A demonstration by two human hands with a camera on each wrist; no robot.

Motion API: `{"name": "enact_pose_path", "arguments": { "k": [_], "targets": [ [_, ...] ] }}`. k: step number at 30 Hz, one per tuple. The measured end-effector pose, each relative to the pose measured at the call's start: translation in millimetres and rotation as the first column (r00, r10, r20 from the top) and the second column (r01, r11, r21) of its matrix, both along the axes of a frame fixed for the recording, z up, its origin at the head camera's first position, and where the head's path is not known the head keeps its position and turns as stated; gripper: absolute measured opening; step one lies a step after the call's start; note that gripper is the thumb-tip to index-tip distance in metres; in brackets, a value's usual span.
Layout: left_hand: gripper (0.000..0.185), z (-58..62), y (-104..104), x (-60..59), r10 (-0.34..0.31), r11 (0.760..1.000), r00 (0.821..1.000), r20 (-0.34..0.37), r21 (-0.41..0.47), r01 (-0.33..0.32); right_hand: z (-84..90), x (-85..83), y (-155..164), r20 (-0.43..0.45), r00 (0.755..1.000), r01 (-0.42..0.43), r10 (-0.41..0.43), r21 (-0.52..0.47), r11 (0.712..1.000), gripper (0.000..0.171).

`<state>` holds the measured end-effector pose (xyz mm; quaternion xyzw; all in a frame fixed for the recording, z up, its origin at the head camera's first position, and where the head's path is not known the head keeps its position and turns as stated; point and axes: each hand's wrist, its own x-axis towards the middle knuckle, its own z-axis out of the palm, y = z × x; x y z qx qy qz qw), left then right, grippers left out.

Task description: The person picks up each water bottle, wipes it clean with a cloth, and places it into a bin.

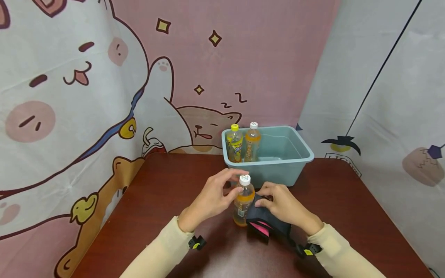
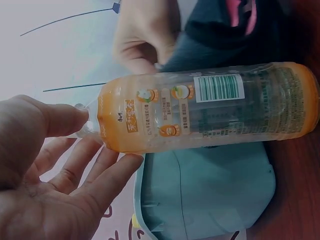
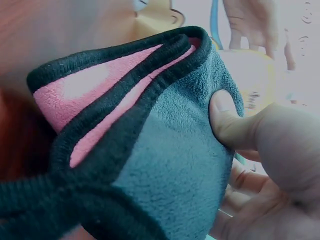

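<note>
A clear plastic bottle (image 1: 241,211) with a white cap and an orange-banded label stands upright on the table. My left hand (image 1: 214,195) holds it at the neck, thumb on the near side and fingers behind, as the left wrist view shows. My right hand (image 1: 283,202) pinches a folded cloth (image 3: 175,150), dark grey outside, pink inside, edged with black trim. Its thumb lies on the grey face while the other fingers are partly hidden behind. The cloth is right beside the bottle's right side and overlaps it in the head view.
Behind the bottle sits a light blue plastic bin (image 1: 269,172). Inside, at its left end, stand a yellow-capped bottle (image 1: 235,143) and a white-capped bottle (image 1: 252,144). The brown table (image 1: 180,173) meets a cartoon-printed curtain (image 1: 271,58) at the back.
</note>
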<state>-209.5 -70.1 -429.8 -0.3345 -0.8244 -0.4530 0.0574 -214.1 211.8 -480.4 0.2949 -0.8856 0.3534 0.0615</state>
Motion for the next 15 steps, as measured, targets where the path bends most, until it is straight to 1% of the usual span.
{"name": "enact_pose_path", "arguments": {
  "k": [6, 10, 12, 15],
  "targets": [
    [0.054, -0.7, 0, 0.0, -0.005, 1.0, 1.0, 0.0, 0.001, 0.005, 19.0, 2.8, 2, -0.069, 0.997, 0.02, -0.025, -0.07, 0.997, 0.02],
    [0.053, 0.1, 0, 0.8, -0.005, 1.0, 1.0, -0.01, -0.001, 0.005, 29.9, 4.6, 0, -0.101, 0.994, 0.03, -0.045, -0.146, 0.989, 0.019],
    [0.053, 1.0, 0, 1.1, -0.003, 1.0, 1.0, -0.029, -0.006, 0.003, 35.2, 4.7, -3, -0.117, 0.992, 0.028, -0.051, -0.19, 0.981, 0.019],
    [0.053, 1.9, 1, 0.3, 0.003, 1.0, 0.997, -0.081, -0.022, -0.004, 40.4, 4.5, -10, -0.139, 0.989, 0.022, -0.056, -0.235, 0.972, 0.019]
  ]
}}
